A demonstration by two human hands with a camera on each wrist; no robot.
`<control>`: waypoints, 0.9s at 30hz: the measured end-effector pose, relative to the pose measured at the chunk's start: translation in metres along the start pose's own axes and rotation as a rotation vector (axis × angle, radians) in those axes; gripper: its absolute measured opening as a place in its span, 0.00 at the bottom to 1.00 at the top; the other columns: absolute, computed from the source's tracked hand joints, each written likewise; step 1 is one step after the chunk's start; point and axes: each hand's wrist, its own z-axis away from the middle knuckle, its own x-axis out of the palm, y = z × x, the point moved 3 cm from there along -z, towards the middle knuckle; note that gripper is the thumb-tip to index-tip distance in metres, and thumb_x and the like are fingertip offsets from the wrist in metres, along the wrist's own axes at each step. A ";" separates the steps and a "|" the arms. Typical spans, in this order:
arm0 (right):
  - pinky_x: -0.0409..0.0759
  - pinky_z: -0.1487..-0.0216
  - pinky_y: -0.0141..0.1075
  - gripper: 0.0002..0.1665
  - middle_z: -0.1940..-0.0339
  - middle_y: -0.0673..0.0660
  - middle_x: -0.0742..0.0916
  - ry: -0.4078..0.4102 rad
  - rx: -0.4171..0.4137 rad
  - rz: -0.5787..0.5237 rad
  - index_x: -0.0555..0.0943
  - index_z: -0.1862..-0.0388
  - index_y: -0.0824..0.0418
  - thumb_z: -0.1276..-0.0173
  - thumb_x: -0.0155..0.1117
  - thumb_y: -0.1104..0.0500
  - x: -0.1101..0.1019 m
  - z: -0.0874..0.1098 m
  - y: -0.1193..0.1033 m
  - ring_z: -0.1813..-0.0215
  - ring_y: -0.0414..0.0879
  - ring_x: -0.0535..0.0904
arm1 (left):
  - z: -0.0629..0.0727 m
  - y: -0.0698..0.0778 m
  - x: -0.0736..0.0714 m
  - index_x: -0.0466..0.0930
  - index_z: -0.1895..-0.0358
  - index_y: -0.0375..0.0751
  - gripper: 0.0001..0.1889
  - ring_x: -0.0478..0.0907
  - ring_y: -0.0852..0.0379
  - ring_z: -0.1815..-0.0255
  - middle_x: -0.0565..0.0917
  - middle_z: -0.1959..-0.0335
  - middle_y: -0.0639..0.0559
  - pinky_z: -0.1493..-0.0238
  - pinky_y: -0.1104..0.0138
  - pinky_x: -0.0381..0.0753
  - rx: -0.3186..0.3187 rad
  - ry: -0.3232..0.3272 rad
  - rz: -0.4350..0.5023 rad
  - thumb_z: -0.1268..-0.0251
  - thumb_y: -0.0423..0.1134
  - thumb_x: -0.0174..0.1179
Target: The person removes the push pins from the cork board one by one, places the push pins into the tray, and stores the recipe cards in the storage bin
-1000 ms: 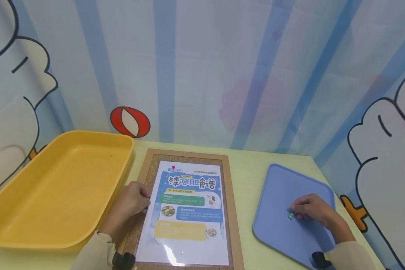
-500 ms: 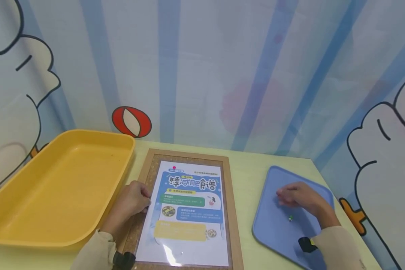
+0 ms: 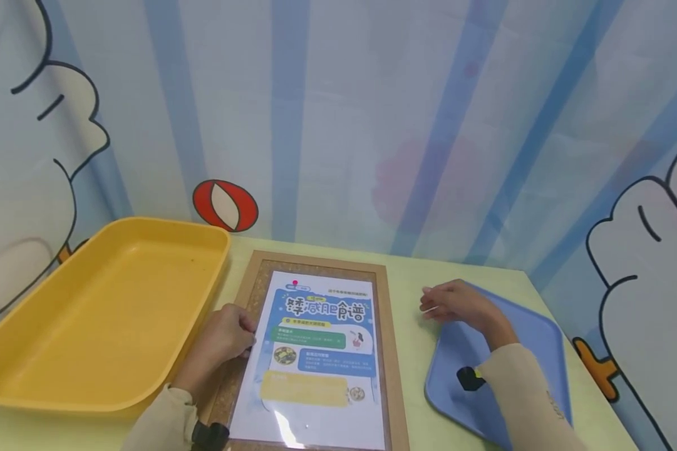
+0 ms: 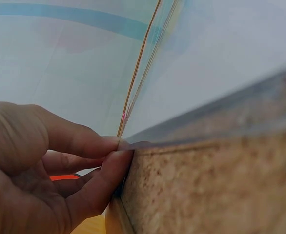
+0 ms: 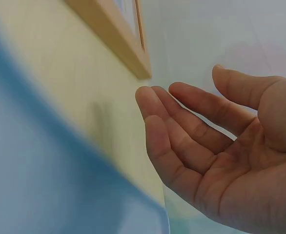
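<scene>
A printed poster in a clear sheet (image 3: 315,357) lies on a wood-framed cork board (image 3: 391,351). A pink pushpin (image 3: 295,283) sits near the poster's top left corner. My left hand (image 3: 231,332) pinches the sheet's left edge between thumb and forefinger; the left wrist view shows the fingertips (image 4: 109,144) on that edge. My right hand (image 3: 456,304) hovers beside the far left corner of the blue tray (image 3: 535,351), with loosely bent fingers (image 5: 182,105) and nothing between them. The right forearm covers part of the tray.
A large yellow tray (image 3: 118,313) stands left of the board, close to my left forearm. The pale yellow table (image 3: 411,269) shows between the board and the blue tray. A printed curtain (image 3: 344,125) hangs behind the table.
My right hand has lifted from beside a small green pushpin on the blue tray and moved left and away, past the tray's rim. The forearm now hides that spot. My left hand keeps its pinch.
</scene>
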 end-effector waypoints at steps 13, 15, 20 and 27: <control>0.84 0.45 0.46 0.26 0.53 0.67 0.89 -0.052 -0.045 -0.054 0.81 0.48 0.75 0.22 0.54 0.51 0.046 -0.048 -0.051 0.54 0.50 0.89 | -0.002 -0.004 0.000 0.81 0.61 0.29 0.05 0.80 0.49 0.70 0.82 0.68 0.39 0.73 0.67 0.80 -0.022 0.006 -0.008 0.40 0.25 0.64; 0.84 0.46 0.46 0.25 0.54 0.67 0.89 -0.049 -0.043 -0.055 0.82 0.49 0.75 0.23 0.54 0.52 0.053 -0.054 -0.056 0.56 0.49 0.89 | -0.002 -0.004 0.000 0.81 0.60 0.29 0.06 0.80 0.49 0.70 0.82 0.68 0.39 0.73 0.67 0.80 -0.018 0.006 -0.004 0.40 0.25 0.64; 0.86 0.50 0.42 0.23 0.54 0.66 0.89 -0.072 -0.041 -0.063 0.83 0.49 0.74 0.23 0.55 0.54 0.071 -0.067 -0.066 0.58 0.48 0.89 | -0.001 -0.003 0.000 0.81 0.61 0.29 0.06 0.80 0.49 0.71 0.82 0.68 0.39 0.73 0.66 0.80 -0.005 0.009 0.003 0.40 0.24 0.64; 0.84 0.55 0.36 0.20 0.59 0.58 0.90 -0.024 0.025 -0.023 0.86 0.51 0.67 0.26 0.60 0.52 0.093 -0.085 -0.079 0.62 0.44 0.87 | 0.000 -0.002 0.001 0.81 0.60 0.29 0.06 0.79 0.50 0.71 0.82 0.68 0.39 0.73 0.67 0.79 -0.002 0.009 0.007 0.40 0.24 0.64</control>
